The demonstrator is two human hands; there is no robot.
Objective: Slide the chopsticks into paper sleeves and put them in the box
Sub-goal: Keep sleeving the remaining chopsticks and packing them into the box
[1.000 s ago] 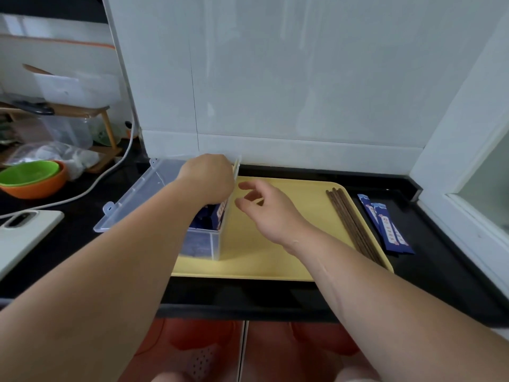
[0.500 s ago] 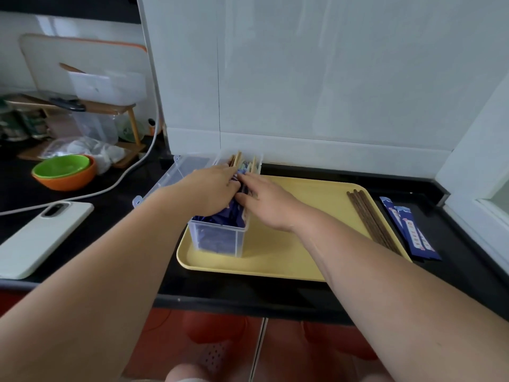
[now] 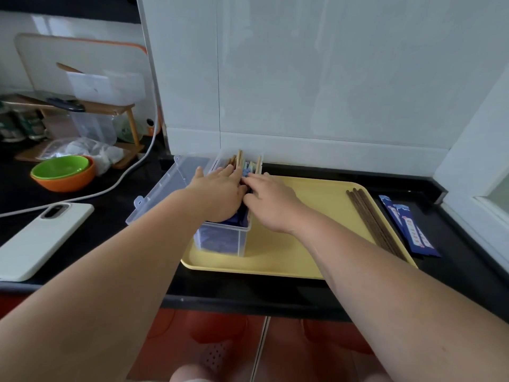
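A clear plastic box (image 3: 220, 239) stands on the left part of a yellow tray (image 3: 297, 260), with its lid (image 3: 165, 188) swung open to the left. Inside lie chopsticks in blue paper sleeves (image 3: 245, 165), their wooden ends poking up at the far end. My left hand (image 3: 220, 193) lies flat over the box and presses on the sleeved chopsticks. My right hand (image 3: 271, 202) reaches in from the right, its straight fingers touching the same bundle. Several bare dark chopsticks (image 3: 371, 223) lie along the tray's right side. Empty blue sleeves (image 3: 410, 228) rest on the black counter beside them.
A white phone (image 3: 41, 238) lies at the near left of the counter. Behind it a white cable (image 3: 110, 187) runs past a green bowl stacked in an orange one (image 3: 62, 172). A tiled wall rises just behind the box, and a window frame (image 3: 473, 188) closes the right side.
My left hand has lowered from above the box onto the sleeved chopsticks inside. My right hand has moved left from over the tray to touch the same bundle.
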